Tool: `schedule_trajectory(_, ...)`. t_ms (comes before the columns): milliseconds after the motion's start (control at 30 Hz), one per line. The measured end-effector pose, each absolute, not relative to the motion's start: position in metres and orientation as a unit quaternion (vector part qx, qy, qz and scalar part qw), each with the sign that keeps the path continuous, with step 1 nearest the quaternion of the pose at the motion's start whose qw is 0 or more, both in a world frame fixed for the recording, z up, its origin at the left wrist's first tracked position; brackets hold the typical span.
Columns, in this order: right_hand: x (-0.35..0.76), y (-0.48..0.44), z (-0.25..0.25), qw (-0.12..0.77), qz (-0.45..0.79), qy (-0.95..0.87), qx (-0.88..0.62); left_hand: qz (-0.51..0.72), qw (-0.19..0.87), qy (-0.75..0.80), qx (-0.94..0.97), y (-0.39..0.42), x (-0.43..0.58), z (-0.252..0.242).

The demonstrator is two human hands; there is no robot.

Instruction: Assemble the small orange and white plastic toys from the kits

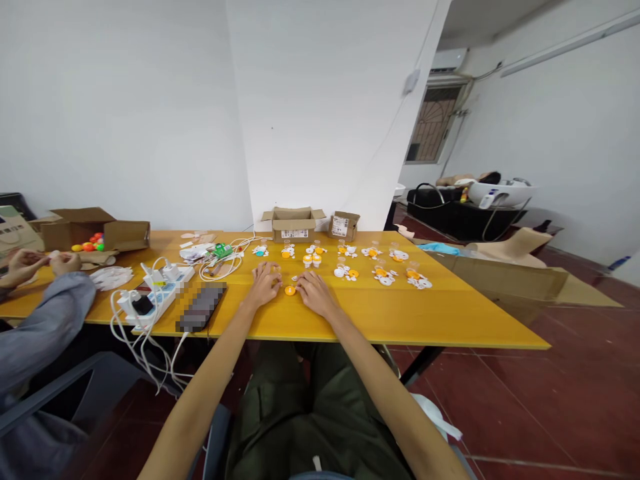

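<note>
Both my hands rest on the yellow table (390, 319), close together. My left hand (264, 283) is curled, its fingers bent over something small that I cannot make out. My right hand (314, 291) lies beside it with fingers bent, touching small white pieces. Between the two hands sits a small orange round part (290, 290). Beyond them lie several small white-and-orange toy pieces (349, 271) in rows across the table.
Two open cardboard boxes (294, 224) stand at the table's back edge. A white power strip (161, 288) with cables and a dark phone (201, 308) lie to the left. Another person's hands (37, 263) work at far left near a box with coloured balls (90, 244).
</note>
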State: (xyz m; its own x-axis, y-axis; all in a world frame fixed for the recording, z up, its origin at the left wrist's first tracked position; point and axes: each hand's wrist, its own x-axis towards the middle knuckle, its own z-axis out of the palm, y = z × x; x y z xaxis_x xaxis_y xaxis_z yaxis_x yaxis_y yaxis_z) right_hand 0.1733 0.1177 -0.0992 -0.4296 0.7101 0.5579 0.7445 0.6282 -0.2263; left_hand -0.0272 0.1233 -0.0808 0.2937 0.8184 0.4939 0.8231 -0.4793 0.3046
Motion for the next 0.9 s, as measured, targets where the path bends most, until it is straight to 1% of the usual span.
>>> schedule_trajectory(333, 0.1727, 0.1156, -0.0962, 0.34, -0.018, -0.852, -0.397, -0.267, -0.016, -0.451, -0.852, 0.116, -0.025, -0.0787)
schedule_trajectory(600, 0.1713, 0.1164, -0.0973, 0.323, -0.005, -0.863, -0.389, -0.255, -0.03, -0.431, -0.865, 0.1156, -0.0215, -0.0797)
schedule_trajectory(900, 0.1721, 0.1153, -0.0926, 0.324, 0.024, -0.855, -0.404, -0.256, -0.034, -0.426, -0.867, 0.1128, -0.0195, -0.0771)
